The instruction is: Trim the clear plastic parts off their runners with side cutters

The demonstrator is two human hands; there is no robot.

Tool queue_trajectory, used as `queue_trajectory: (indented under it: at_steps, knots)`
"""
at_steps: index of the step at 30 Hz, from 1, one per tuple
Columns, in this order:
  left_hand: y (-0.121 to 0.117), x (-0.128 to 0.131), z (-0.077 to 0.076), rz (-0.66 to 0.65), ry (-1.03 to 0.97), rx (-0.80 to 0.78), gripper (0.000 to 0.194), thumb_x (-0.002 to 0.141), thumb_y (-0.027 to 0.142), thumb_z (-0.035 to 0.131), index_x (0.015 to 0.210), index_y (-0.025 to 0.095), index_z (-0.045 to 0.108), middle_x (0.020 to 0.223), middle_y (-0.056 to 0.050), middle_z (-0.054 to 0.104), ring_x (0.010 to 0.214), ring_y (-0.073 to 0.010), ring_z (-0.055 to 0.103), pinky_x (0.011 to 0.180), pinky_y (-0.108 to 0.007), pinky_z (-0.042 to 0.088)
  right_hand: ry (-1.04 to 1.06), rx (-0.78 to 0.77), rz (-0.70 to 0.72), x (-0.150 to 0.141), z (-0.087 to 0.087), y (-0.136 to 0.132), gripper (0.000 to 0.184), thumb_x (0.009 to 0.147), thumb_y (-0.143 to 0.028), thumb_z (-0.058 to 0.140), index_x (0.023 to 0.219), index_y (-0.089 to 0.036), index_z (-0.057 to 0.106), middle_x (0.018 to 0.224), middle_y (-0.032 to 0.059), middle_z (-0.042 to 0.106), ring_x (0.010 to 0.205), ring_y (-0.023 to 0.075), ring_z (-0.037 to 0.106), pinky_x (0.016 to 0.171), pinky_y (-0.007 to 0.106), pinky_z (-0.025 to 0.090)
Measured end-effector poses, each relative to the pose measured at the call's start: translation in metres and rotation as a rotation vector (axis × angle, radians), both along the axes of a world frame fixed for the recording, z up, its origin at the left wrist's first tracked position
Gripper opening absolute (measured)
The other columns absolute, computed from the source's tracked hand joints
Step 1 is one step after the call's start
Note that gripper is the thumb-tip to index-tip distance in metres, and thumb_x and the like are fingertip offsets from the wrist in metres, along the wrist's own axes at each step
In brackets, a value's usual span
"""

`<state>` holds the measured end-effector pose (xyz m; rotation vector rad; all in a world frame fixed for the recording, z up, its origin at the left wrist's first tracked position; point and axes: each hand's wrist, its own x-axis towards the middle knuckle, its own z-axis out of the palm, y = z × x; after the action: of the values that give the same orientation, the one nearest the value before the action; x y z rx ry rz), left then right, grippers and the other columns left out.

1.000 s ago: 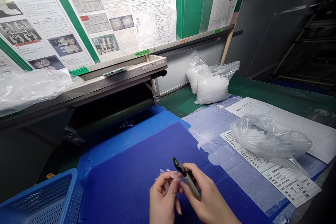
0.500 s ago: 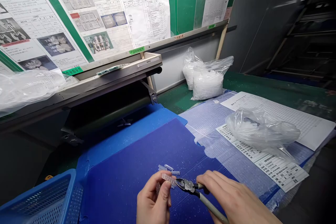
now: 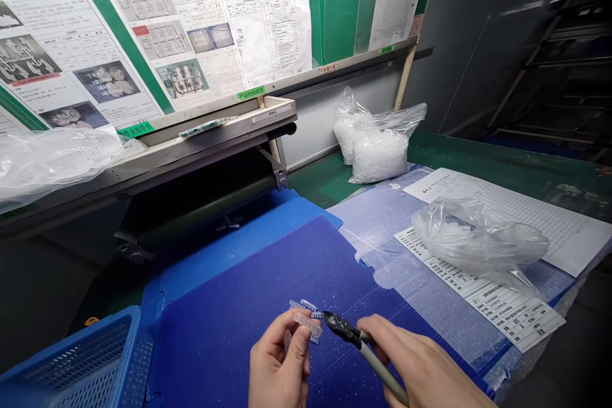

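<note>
My left hand (image 3: 280, 366) pinches a small clear plastic part (image 3: 307, 322) just above the dark blue mat (image 3: 224, 325). My right hand (image 3: 425, 370) grips the grey handles of small black-jawed cutters (image 3: 347, 331), whose tip sits at the right end of the clear part. A few more clear toothed strips (image 3: 302, 305) lie on the mat just behind the held part.
A blue mesh basket (image 3: 71, 366) sits at lower left. A bag of clear parts (image 3: 478, 236) rests on printed sheets (image 3: 516, 312) at right. Two fuller white bags (image 3: 377, 143) stand at the back. A grey conveyor end (image 3: 205, 140) overhangs the mat; instruction sheets (image 3: 182, 44) hang above.
The cutters have swung from pointing up-left over my hands to lying low, with the tip at the clear part. My right hand moved right and down. The view shifted slightly.
</note>
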<state>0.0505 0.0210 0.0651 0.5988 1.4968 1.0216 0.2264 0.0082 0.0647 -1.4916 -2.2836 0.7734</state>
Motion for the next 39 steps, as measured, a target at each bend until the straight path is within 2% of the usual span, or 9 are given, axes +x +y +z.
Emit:
queue_trajectory:
  at_steps: [3, 7, 10, 14, 20, 23, 28, 34, 39]
  knots:
    - [0.000, 0.000, -0.002, 0.009, 0.023, 0.029, 0.039, 0.057, 0.044, 0.072, 0.081, 0.014, 0.066, 0.040, 0.005, 0.039, 0.033, -0.0031, 0.021, 0.030, -0.016, 0.013, -0.021, 0.038, 0.017, -0.001, 0.001, 0.003, 0.034, 0.062, -0.011, 0.040, 0.094, -0.023, 0.045, 0.089, 0.0057, 0.057, 0.081, 0.0249, 0.057, 0.049, 0.030, 0.045]
    - [-0.001, 0.002, -0.005, 0.018, 0.041, 0.116, 0.036, 0.057, 0.042, 0.072, 0.078, 0.014, 0.067, 0.048, 0.002, 0.045, 0.040, -0.0052, 0.033, 0.037, -0.017, 0.026, -0.114, 0.136, 0.070, -0.004, 0.004, 0.004, 0.042, 0.054, -0.012, 0.042, 0.095, -0.020, 0.048, 0.087, 0.0086, 0.059, 0.073, 0.0265, 0.057, 0.044, 0.033, 0.047]
    - [-0.001, 0.003, -0.006, -0.035, 0.055, 0.120, 0.033, 0.060, 0.041, 0.071, 0.077, 0.014, 0.068, 0.045, 0.003, 0.041, 0.040, -0.0051, 0.032, 0.039, -0.017, 0.026, -0.137, 0.153, 0.068, -0.006, 0.006, 0.005, 0.039, 0.056, -0.012, 0.043, 0.094, -0.019, 0.048, 0.086, 0.0091, 0.059, 0.071, 0.0265, 0.057, 0.042, 0.033, 0.047]
    - [-0.002, 0.003, -0.007, -0.052, 0.059, 0.108, 0.034, 0.060, 0.042, 0.070, 0.078, 0.014, 0.068, 0.042, 0.005, 0.036, 0.039, -0.0058, 0.030, 0.039, -0.018, 0.027, -0.126, 0.106, 0.076, -0.006, 0.006, 0.005, 0.037, 0.059, -0.010, 0.041, 0.094, -0.021, 0.045, 0.087, 0.0079, 0.058, 0.070, 0.0255, 0.057, 0.043, 0.033, 0.046]
    - [0.000, 0.004, -0.011, -0.013, 0.049, 0.108, 0.036, 0.056, 0.045, 0.072, 0.076, 0.014, 0.068, 0.043, 0.005, 0.039, 0.039, -0.0051, 0.031, 0.038, -0.016, 0.025, -0.020, -0.079, 0.050, -0.006, 0.004, 0.007, 0.033, 0.061, -0.007, 0.039, 0.090, -0.023, 0.041, 0.083, 0.0028, 0.054, 0.072, 0.0208, 0.057, 0.055, 0.030, 0.046]
    - [0.000, 0.003, -0.012, 0.007, 0.045, 0.108, 0.038, 0.055, 0.045, 0.073, 0.077, 0.014, 0.069, 0.045, 0.004, 0.041, 0.040, -0.0054, 0.031, 0.038, -0.016, 0.025, -0.010, -0.041, 0.041, -0.008, 0.004, 0.009, 0.036, 0.060, -0.007, 0.040, 0.092, -0.022, 0.041, 0.085, 0.0036, 0.054, 0.077, 0.0217, 0.056, 0.057, 0.030, 0.047]
    - [-0.001, 0.001, -0.012, -0.052, 0.079, 0.105, 0.039, 0.059, 0.045, 0.070, 0.082, 0.013, 0.068, 0.048, 0.002, 0.044, 0.041, -0.0061, 0.032, 0.039, -0.018, 0.027, -0.070, 0.051, 0.043, -0.011, 0.005, 0.013, 0.040, 0.055, -0.009, 0.042, 0.092, -0.022, 0.044, 0.093, 0.0066, 0.056, 0.081, 0.0259, 0.056, 0.051, 0.032, 0.047]
    - [-0.001, -0.003, -0.011, -0.137, 0.134, 0.091, 0.035, 0.064, 0.044, 0.066, 0.083, 0.014, 0.067, 0.049, 0.002, 0.045, 0.042, -0.0064, 0.031, 0.041, -0.018, 0.028, -0.131, -0.020, 0.086, -0.013, 0.000, 0.010, 0.041, 0.056, -0.008, 0.044, 0.095, -0.020, 0.043, 0.093, 0.0072, 0.055, 0.082, 0.0262, 0.055, 0.055, 0.036, 0.049]
    - [0.000, -0.004, -0.013, -0.190, 0.152, 0.097, 0.032, 0.067, 0.042, 0.064, 0.084, 0.015, 0.067, 0.054, 0.000, 0.050, 0.044, -0.0069, 0.034, 0.042, -0.018, 0.028, -0.130, -0.095, 0.087, -0.012, -0.003, 0.006, 0.037, 0.059, -0.007, 0.042, 0.094, -0.020, 0.043, 0.092, 0.0077, 0.054, 0.079, 0.0259, 0.054, 0.058, 0.035, 0.046]
